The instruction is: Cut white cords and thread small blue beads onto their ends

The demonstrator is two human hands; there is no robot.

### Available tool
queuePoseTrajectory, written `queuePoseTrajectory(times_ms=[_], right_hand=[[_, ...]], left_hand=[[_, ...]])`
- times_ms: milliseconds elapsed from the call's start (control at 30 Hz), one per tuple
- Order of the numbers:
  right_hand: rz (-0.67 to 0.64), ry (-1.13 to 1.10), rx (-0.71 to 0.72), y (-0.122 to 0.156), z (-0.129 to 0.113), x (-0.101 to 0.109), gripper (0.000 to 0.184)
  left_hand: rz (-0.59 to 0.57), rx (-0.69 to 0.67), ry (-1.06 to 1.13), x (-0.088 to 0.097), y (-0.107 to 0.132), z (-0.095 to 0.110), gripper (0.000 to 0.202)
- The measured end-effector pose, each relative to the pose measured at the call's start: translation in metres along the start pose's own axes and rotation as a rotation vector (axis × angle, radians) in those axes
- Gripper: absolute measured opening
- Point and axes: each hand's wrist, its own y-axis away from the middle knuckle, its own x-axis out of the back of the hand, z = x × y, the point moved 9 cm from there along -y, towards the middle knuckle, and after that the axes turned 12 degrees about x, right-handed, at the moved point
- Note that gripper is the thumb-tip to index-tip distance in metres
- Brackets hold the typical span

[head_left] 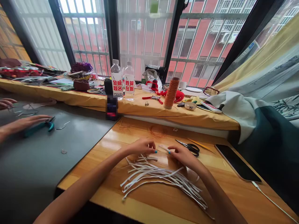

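My left hand [143, 146] is over the wooden table with thumb and fingertips pinched together; what they hold, if anything, is too small to make out. A little to its right, my right hand [181, 154] pinches the end of a short whitish strip [163, 147] that points toward the left hand. Below both hands lies a loose bundle of white cords [161, 175], spread in an arc across the table. Black-handled scissors [193, 149] rest just behind my right hand. Thin orange thread [156, 133] lies in a loose tangle farther back.
At right, a phone [235, 161] lies with a white cable plugged in. On the cloth-covered sill stand an orange thread spool [172, 93], two bottles [116, 81] and red-handled pliers [154, 99]. Another person's hands [30, 123] are at the grey table, near teal pliers [38, 128].
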Motion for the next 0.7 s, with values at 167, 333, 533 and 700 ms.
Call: queuePoseTrajectory(times_ms=[167,333,533,700], right_hand=[[0.177,0.357,0.02,0.005,-0.009,0.027,0.033],[0.29,0.01,0.074,0.002,-0.025,0.021,0.035],[-0.019,-0.651,0.18,-0.001,-0.055,-0.04,0.045],[0.015,-0.915,0.165,0.003,-0.061,-0.051,0.036]], left_hand=[[-0.121,-0.178,-0.267,-0.017,0.017,0.022,0.012],[0.041,-0.108,-0.195,-0.006,0.01,0.02,0.006],[0.349,-0.06,0.317,0.026,0.015,0.025,0.019],[0.374,-0.11,0.425,0.024,0.019,0.032,0.017]])
